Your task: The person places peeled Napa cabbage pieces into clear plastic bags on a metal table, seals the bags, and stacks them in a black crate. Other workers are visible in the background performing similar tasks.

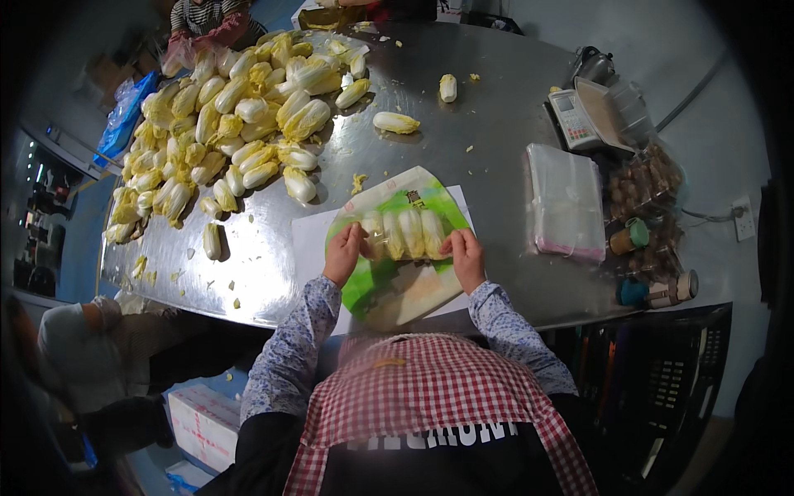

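Observation:
A clear plastic bag holding several small napa cabbages (410,230) side by side lies before me on a green and white printed sheet (366,282). My left hand (343,253) pinches the bag's left end between thumb and fingers. At the opposite end, my right hand (467,255) grips the plastic near the last cabbage. White paper (310,242) shows beneath the printed sheet, on the metal table (496,186).
A large heap of napa cabbages (236,118) covers the table's left side. To the right are a stack of clear plastic bags (566,198), a scale (577,121), a green-lidded jar (626,237) and a flask (673,289). A person in pink sleeves (220,34) stands behind the heap.

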{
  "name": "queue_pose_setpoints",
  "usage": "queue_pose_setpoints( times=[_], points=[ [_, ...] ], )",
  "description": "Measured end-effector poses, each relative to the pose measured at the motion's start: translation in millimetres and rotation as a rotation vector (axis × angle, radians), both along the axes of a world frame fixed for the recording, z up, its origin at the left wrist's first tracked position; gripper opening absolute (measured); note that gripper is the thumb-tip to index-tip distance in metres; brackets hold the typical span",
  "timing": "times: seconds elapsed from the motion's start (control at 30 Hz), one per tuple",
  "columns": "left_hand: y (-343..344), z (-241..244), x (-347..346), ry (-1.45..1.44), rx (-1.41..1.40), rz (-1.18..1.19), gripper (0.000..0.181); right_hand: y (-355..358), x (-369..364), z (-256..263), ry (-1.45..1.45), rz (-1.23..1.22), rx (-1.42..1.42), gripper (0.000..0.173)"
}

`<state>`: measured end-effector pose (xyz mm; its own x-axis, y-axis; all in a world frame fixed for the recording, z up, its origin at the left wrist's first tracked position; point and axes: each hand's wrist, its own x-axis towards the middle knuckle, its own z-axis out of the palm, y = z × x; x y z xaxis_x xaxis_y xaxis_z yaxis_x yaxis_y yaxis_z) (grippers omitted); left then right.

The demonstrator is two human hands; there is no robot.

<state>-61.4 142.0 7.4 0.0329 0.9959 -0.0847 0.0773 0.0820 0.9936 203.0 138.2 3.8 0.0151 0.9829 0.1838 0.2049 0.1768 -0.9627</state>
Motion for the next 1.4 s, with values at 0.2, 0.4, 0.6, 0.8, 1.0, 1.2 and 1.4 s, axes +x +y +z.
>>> queue_pose_setpoints(
  times=[0.2, 0.4, 0.6, 0.8, 1.0, 1.2, 1.4],
  points=[
    [7.5, -34.9, 7.3, 0.150, -0.196, 0.129, 0.040, 7.1, -13.8, -36.1, -0.018, -0.166, -0.400, 0.030],
    [21.9, -54.9, 0.1, 0.206, -0.325, 0.112, 0.045, 17.6, -15.1, -73.8, -0.398, -0.256, -0.163, 0.032],
    [21.5, -71.4, -32.4, 0.450, -0.006, 0.526, 0.024, 16.0, -22.5, -51.3, -0.547, -0.294, -0.311, 0.034],
    [-10.7, 22.0, 70.7, 0.750, 0.701, -0.217, 0.047, 14.9, -19.6, -54.2, -0.618, -0.292, -0.252, 0.032],
    [21.8, 9.9, 51.6, 1.145, 0.495, -0.415, 0.083, 3.0, -2.1, -34.8, -0.018, -0.218, -0.728, 0.026],
    [41.1, 24.4, 37.0, 1.181, 0.331, -0.555, 0.088, 10.9, -16.0, 27.1, -0.498, -0.197, 0.052, 0.012],
    [38.1, -9.2, 39.9, 1.086, 0.536, -0.449, 0.084, 30.8, -48.5, -20.3, -0.768, 0.089, 0.198, 0.032]
  ],
)
